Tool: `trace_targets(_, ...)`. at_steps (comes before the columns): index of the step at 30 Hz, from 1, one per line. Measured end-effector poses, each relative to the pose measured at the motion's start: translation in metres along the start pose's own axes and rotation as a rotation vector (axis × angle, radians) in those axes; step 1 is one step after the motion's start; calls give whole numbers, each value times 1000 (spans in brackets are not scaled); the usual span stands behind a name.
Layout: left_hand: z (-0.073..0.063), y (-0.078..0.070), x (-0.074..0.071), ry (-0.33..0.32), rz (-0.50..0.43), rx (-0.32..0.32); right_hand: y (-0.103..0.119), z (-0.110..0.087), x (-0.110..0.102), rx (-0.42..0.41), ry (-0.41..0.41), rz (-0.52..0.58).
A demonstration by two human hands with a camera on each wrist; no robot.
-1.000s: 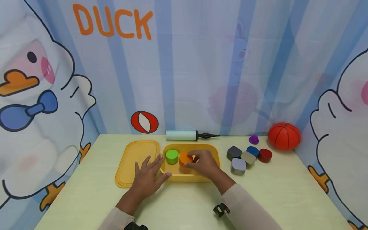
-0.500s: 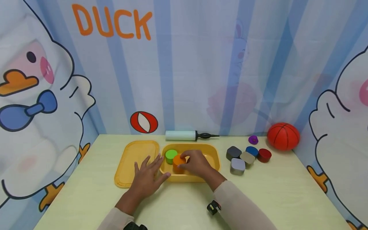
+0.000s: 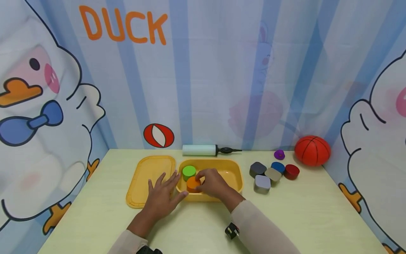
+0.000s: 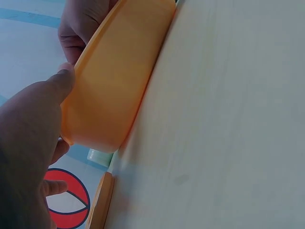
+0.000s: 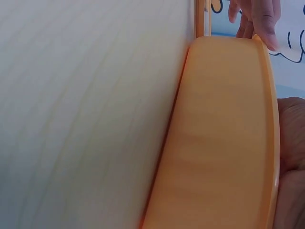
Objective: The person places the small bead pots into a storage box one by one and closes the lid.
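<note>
A yellow plastic box without its lid stands on the table. Inside it, at the left end, a green round block sits behind an orange round block. My right hand reaches into the box and pinches the orange block between thumb and fingers. My left hand rests with spread fingers on the left rim of the box. In the left wrist view the left thumb touches the box wall. From the wrist cameras the box wall hides both blocks.
The yellow lid lies left of the box. A hand pump lies behind it. To the right are grey, silver, beige, blue and red blocks, a small purple piece and a red ball.
My right hand has moved left and slightly toward me with the orange block, from mid-box to the front left corner beside the green block. The left hand has stayed at the rim.
</note>
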State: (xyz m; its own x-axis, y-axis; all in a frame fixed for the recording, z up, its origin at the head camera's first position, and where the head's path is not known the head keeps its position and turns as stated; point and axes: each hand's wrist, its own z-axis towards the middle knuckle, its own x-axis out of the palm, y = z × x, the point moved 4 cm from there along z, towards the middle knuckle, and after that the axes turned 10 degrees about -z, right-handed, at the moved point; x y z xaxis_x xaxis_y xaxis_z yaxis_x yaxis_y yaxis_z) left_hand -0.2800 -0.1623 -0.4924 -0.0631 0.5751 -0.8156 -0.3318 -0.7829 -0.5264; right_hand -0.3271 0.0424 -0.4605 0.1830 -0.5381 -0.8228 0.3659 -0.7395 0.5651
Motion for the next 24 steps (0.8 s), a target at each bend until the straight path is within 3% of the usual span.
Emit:
trace_targets(9, 0, -3, -2, 3, -1, -1, 1, 2, 2, 9, 56, 140)
trace_targets(24, -2, -5, -3, 0, -3, 9, 2, -7, -9, -20, 30, 176)
